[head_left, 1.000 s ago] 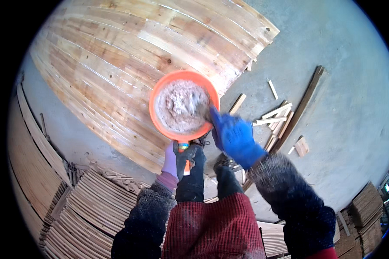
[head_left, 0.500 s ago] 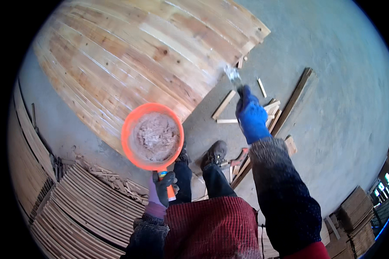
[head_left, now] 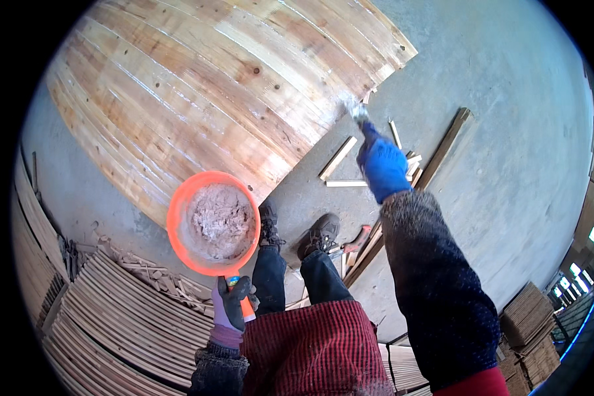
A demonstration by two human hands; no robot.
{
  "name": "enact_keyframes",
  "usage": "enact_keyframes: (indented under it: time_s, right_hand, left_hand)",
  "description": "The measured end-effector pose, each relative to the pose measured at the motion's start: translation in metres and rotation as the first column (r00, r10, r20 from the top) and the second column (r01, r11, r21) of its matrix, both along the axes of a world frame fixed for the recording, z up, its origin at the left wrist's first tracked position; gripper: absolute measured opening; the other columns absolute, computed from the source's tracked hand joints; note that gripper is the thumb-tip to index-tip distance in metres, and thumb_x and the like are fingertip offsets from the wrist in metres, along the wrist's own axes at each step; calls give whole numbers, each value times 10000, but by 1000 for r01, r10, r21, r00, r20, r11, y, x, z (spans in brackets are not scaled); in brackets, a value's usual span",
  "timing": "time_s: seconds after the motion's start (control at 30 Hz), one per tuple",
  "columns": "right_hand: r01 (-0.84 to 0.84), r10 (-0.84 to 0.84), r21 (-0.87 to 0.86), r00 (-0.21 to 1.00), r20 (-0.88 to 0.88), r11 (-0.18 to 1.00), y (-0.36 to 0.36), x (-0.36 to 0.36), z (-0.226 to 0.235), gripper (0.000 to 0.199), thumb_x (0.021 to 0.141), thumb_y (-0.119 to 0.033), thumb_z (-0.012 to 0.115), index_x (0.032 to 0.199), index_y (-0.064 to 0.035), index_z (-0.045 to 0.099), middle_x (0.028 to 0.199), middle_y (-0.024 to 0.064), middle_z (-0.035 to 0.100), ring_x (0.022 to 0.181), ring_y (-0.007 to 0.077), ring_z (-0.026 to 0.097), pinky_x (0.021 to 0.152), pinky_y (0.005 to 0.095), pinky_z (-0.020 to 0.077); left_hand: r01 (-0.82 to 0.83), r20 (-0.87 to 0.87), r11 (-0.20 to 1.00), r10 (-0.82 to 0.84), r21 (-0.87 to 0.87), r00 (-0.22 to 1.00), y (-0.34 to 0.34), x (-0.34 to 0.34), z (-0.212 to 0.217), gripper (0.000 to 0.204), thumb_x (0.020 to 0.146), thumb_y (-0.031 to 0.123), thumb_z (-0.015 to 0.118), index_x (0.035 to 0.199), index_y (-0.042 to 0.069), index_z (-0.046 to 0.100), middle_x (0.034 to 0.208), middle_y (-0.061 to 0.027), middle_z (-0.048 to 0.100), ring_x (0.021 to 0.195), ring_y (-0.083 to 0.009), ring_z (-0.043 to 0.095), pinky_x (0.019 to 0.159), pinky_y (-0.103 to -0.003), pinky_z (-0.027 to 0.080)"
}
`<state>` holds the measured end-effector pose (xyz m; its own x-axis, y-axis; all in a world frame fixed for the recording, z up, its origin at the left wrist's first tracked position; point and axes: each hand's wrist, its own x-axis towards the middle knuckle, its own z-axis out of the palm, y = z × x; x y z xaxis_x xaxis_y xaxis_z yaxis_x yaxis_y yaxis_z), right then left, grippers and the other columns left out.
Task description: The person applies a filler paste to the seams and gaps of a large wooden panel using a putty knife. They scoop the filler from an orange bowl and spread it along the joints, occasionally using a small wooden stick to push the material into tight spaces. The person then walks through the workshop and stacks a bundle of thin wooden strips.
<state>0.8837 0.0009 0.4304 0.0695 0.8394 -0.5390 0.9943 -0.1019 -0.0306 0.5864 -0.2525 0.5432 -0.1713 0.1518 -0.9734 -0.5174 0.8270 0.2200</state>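
My left hand (head_left: 231, 305), in a dark and purple glove, grips the handle of an orange scoop-shaped bowl (head_left: 178, 228) filled with pale grey-brown putty (head_left: 219, 221). It hangs low at the left, above the floor beside my shoes. My right hand (head_left: 383, 166), in a blue glove, is stretched forward and holds a small putty knife (head_left: 358, 113). The blade carries a lump of putty and sits at the near right edge of a large wooden panel (head_left: 198, 99) lying on the concrete floor.
Short wood offcuts (head_left: 340, 158) and a long strip (head_left: 445, 148) lie on the concrete right of the panel. A red-handled tool (head_left: 355, 239) lies by my right shoe. Stacks of thin slats (head_left: 112, 317) fill the lower left; more stacks (head_left: 531, 323) stand at lower right.
My right hand left the bowl and swung up and right with the putty knife to the panel's edge. The bowl dropped down and to the left.
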Motion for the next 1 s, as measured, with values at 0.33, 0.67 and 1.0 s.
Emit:
enact_keyframes:
  time_s: [0.33,0.67,1.0]
  right_hand:
    - [-44,42,-20,996,-82,999,10,21,11,469,870,-140,517,1333,-210,535,879,212,671,809,363,674,715,469,524]
    - [-143,200,-354,971,132,924,16,-14,21,495,899,-153,506,1392,-151,460,1114,170,664,947,341,684,786,453,547]
    - [153,-155,-24,979,-134,988,-12,-6,2,438,903,-157,478,1336,-99,518,903,211,683,783,348,682,710,460,534]
  left_hand:
    - [30,45,999,-32,37,998,12,-6,-2,301,844,117,674,1095,97,509,760,-59,578,528,-155,566,466,-276,484]
    - [38,41,999,-37,-12,998,18,-2,-5,318,847,100,671,1115,100,499,749,-52,572,527,-153,560,458,-279,475]
    - [43,56,999,-42,-15,998,16,-1,-8,246,849,102,650,1053,110,513,725,-38,551,502,-158,559,435,-286,471]
